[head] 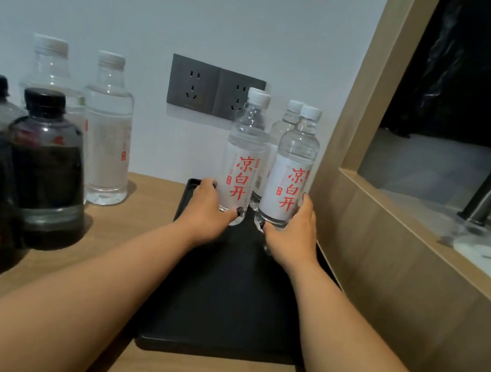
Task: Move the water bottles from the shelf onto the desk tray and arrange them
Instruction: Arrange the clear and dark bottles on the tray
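A black desk tray (223,306) lies on the wooden desk. At its far end stand clear water bottles with white labels and red characters. My left hand (206,212) grips the base of the front left bottle (242,159). My right hand (295,230) grips the base of the front right bottle (290,174). Both stand upright, side by side. Behind them I see another bottle (279,136), and a fourth cap shows just behind the left one.
Two larger clear bottles (106,128) stand against the wall on the left, with three dark-capped bottles (48,164) in front of them. A grey double socket (215,90) is on the wall. A wooden partition (391,244) borders the tray's right side; a faucet lies beyond.
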Motion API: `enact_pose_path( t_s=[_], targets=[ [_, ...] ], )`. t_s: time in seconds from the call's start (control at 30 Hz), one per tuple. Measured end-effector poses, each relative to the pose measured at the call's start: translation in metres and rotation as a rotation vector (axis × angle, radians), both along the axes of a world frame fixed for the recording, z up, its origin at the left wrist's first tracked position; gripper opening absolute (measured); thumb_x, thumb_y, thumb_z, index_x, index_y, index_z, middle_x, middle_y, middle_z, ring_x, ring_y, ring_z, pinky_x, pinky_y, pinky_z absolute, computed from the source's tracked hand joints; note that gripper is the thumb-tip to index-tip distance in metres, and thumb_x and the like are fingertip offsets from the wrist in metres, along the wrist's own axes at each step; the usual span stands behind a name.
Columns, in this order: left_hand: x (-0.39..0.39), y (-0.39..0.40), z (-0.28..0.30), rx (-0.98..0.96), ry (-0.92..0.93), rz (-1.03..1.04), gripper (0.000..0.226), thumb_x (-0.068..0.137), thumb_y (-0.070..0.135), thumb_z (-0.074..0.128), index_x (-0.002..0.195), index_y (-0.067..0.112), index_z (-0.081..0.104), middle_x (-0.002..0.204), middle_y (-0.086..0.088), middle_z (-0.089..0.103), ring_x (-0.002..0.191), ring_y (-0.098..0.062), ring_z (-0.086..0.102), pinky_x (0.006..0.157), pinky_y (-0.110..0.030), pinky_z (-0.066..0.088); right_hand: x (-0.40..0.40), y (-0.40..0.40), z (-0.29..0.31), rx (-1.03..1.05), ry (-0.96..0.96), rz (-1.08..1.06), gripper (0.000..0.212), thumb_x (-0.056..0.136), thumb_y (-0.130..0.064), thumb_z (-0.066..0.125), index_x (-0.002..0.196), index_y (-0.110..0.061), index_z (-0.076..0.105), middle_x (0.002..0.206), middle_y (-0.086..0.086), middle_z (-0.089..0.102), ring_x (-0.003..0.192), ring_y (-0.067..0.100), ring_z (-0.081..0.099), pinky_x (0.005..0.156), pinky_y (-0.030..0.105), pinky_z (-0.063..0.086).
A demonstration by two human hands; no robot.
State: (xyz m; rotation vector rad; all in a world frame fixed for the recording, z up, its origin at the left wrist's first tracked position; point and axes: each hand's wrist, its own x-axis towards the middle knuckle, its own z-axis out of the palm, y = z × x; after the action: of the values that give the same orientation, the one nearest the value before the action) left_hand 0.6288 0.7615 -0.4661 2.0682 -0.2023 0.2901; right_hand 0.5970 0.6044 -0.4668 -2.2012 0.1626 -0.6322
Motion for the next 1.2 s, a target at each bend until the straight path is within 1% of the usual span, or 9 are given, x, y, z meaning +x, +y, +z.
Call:
enact_pose_path(
  t_s=[0.07,0.17,0.3,0.43,0.67,0.77,0.93,1.1,1.2],
  targets=[
    [-0.003,-0.0006,-0.0003,0.034,-0.007,0.002,0.056,0.083,0.022,0.072,0.131,0.007,0.047,0.131,-0.007,0.055,0.117,-0.023,0.056,0.089,-0.022,0.04,0.0012,-0.0009,0.0003,0.04,0.031,0.005,0.099,0.075,-0.018,0.078,0.152,-0.013,0.016,0.151,0.01,0.033,0.139,0.027,0.036,0.113,0.042,0.033],
    [-0.0071,-0.0019,0.0004,0.08,-0.055,0.008,0.051,0.087,0.019,0.067,0.132,0.006,0.046,0.135,-0.011,0.05,0.121,-0.024,0.052,0.089,-0.021,0.036,-0.001,0.0001,0.0015,0.034,0.037,-0.01,0.092,0.076,-0.015,0.078,0.15,-0.012,0.023,0.149,0.009,0.035,0.137,0.025,0.038,0.113,0.041,0.033],
    [-0.008,-0.0015,0.0016,0.086,-0.061,-0.006,0.051,0.089,0.015,0.066,0.134,0.007,0.044,0.138,-0.01,0.049,0.125,-0.024,0.05,0.095,-0.024,0.037,-0.0047,0.0008,0.0034,0.026,0.022,-0.01,0.083,0.077,-0.016,0.078,0.145,-0.013,0.031,0.144,0.008,0.04,0.132,0.024,0.043,0.108,0.036,0.037],
    [-0.0067,-0.0014,0.0003,0.083,-0.055,-0.011,0.051,0.089,0.015,0.065,0.135,0.008,0.043,0.138,-0.011,0.047,0.124,-0.024,0.05,0.093,-0.023,0.035,-0.0051,0.0038,0.0042,-0.016,0.021,-0.022,0.078,0.08,-0.02,0.076,0.144,-0.014,0.031,0.141,0.01,0.042,0.129,0.026,0.045,0.103,0.035,0.039],
    [-0.0039,-0.0007,-0.0015,0.07,-0.039,-0.019,0.054,0.088,0.017,0.066,0.136,0.009,0.041,0.139,-0.01,0.046,0.124,-0.025,0.049,0.098,-0.028,0.039,-0.0038,0.0063,0.0037,-0.082,0.042,-0.06,0.076,0.082,-0.022,0.074,0.143,-0.014,0.029,0.14,0.011,0.044,0.127,0.028,0.047,0.1,0.036,0.042],
    [-0.0024,-0.0008,-0.0022,0.056,-0.035,-0.027,0.054,0.088,0.017,0.066,0.136,0.009,0.042,0.138,-0.01,0.047,0.123,-0.024,0.051,0.091,-0.022,0.036,-0.0031,0.0056,0.0033,-0.072,0.042,-0.059,0.075,0.082,-0.022,0.075,0.142,-0.015,0.031,0.139,0.011,0.046,0.127,0.028,0.047,0.1,0.036,0.042],
    [-0.0043,-0.001,-0.0013,0.042,-0.035,-0.024,0.056,0.086,0.018,0.068,0.136,0.009,0.043,0.137,-0.009,0.048,0.122,-0.024,0.052,0.092,-0.024,0.039,-0.0037,0.0052,0.0039,-0.057,0.04,-0.051,0.076,0.081,-0.022,0.076,0.142,-0.016,0.032,0.14,0.008,0.047,0.128,0.026,0.046,0.101,0.037,0.041],
    [-0.0074,-0.0006,0.0001,-0.001,-0.059,-0.049,0.057,0.079,0.014,0.073,0.13,0.009,0.047,0.128,-0.005,0.057,0.112,-0.019,0.058,0.084,-0.02,0.04,-0.0035,0.0027,0.0018,-0.074,0.047,-0.034,0.073,0.082,-0.023,0.074,0.142,-0.016,0.032,0.14,0.008,0.05,0.128,0.027,0.049,0.102,0.038,0.042],
    [-0.0054,-0.001,-0.0032,-0.006,-0.068,-0.058,0.058,0.076,0.014,0.074,0.129,0.011,0.048,0.126,-0.003,0.058,0.11,-0.018,0.059,0.084,-0.02,0.042,-0.0022,0.0017,0.0003,-0.062,0.052,-0.03,0.073,0.082,-0.022,0.074,0.142,-0.016,0.033,0.14,0.008,0.05,0.128,0.027,0.049,0.103,0.038,0.042]
  ],
)
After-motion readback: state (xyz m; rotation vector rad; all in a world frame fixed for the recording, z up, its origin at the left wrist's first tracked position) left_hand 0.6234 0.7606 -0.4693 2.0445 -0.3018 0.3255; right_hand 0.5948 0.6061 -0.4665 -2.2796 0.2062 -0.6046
